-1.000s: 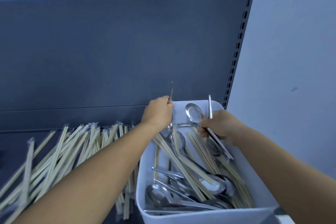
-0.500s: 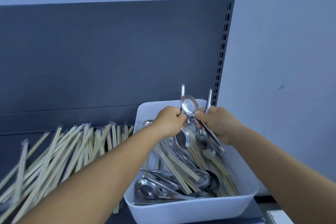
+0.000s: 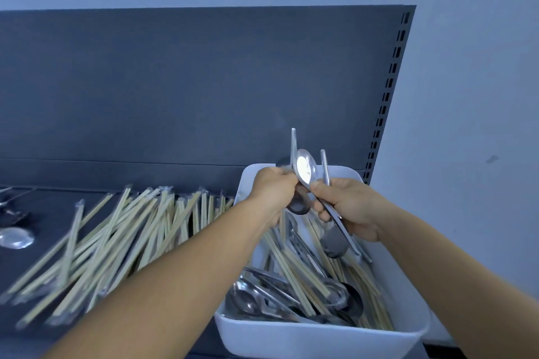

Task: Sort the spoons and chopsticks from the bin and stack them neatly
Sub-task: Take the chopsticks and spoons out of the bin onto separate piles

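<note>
A white bin [image 3: 315, 335] at the lower right holds a jumble of metal spoons [image 3: 262, 300] and pale wooden chopsticks [image 3: 303, 274]. Above its far end my left hand [image 3: 272, 192] grips a spoon whose handle sticks straight up and whose bowl hangs below my fist. My right hand [image 3: 347, 207] holds several spoons; one shiny bowl [image 3: 304, 167] points up between the two hands, and another bowl hangs down to the right. The hands almost touch. A loose heap of wrapped chopsticks [image 3: 122, 242] lies on the dark shelf to the left of the bin.
A few spoons [image 3: 14, 237] lie on the dark shelf at the far left. The shelf's grey back panel [image 3: 204, 81] rises behind everything, with a slotted upright [image 3: 388, 90] at its right edge. A pale wall is to the right.
My hands came together above the bin's far end, each lifting its spoons clear of the bin. One more spoon, bowl up, now stands between the hands. The view has swung left.
</note>
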